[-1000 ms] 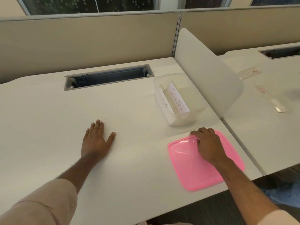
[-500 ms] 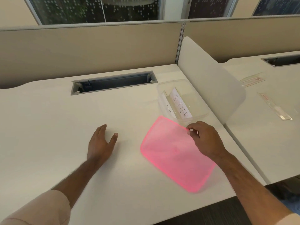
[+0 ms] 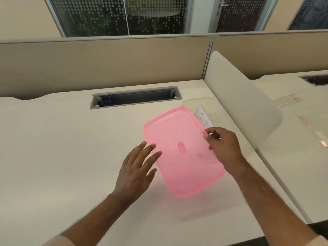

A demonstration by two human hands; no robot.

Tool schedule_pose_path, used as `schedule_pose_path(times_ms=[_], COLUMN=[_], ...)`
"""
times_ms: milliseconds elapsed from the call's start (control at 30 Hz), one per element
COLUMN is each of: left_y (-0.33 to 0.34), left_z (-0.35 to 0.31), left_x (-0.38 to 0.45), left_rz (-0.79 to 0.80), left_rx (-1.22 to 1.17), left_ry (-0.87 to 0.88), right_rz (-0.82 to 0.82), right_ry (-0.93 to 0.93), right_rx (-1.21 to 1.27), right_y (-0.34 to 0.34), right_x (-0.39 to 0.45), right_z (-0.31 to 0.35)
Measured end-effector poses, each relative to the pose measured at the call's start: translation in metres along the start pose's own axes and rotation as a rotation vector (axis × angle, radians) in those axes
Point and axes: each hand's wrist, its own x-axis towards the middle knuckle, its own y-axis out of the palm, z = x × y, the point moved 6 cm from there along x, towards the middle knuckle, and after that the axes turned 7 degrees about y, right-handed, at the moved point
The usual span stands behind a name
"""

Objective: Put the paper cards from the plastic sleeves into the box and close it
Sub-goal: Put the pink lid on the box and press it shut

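My right hand point(image 3: 224, 147) pinches the right edge of a translucent pink lid point(image 3: 181, 151) and holds it tilted in the air above the desk. My left hand point(image 3: 137, 167) hovers open just left of the lid, fingers spread, close to its left edge. Behind the lid stands a clear plastic box point(image 3: 215, 108), largely covered by it. A white paper card point(image 3: 204, 119) with handwritten letters leans inside the box.
A white divider panel point(image 3: 243, 103) rises right of the box. Empty plastic sleeves point(image 3: 289, 100) and another sleeve point(image 3: 314, 130) lie on the neighbouring desk. A cable slot point(image 3: 136, 97) is cut into the white desk point(image 3: 53, 139) behind. A partition wall closes the back.
My right hand lifted the pink lid off the desk and swung it up and leftward in front of the box. My left hand rose from the desk and moved toward the lid.
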Motion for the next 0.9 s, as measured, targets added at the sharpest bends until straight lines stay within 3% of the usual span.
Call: schedule_pose_path(times_ms=[233, 400, 567, 667, 800, 900], left_y=[-0.017, -0.027, -0.033, -0.033, -0.022, -0.014], left_z=[0.001, 0.008, 0.01, 0.012, 0.021, 0.024], left_x=[0.022, 0.037, 0.058, 0.071, 0.087, 0.103], left_rz=[-0.123, -0.18, -0.212, -0.175, -0.123, -0.127], left_rx=[-0.025, -0.089, -0.203, -0.333, -0.695, -0.964], left_ry=[0.058, 0.0, -0.182, -0.329, -0.683, -0.809], right_rz=[0.273, 0.403, 0.426, 0.359, 0.24, 0.24], right_ry=[0.314, 0.393, 0.243, 0.107, -0.04, -0.087], right_rx=[0.206, 0.43, 0.598, 0.445, 0.209, 0.173], right_y=[0.019, 0.018, 0.013, 0.008, 0.001, -0.001], right_x=[-0.003, 0.0, 0.007, 0.013, 0.021, 0.029], right_z=[-0.01, -0.013, 0.0, 0.005, 0.014, 0.018])
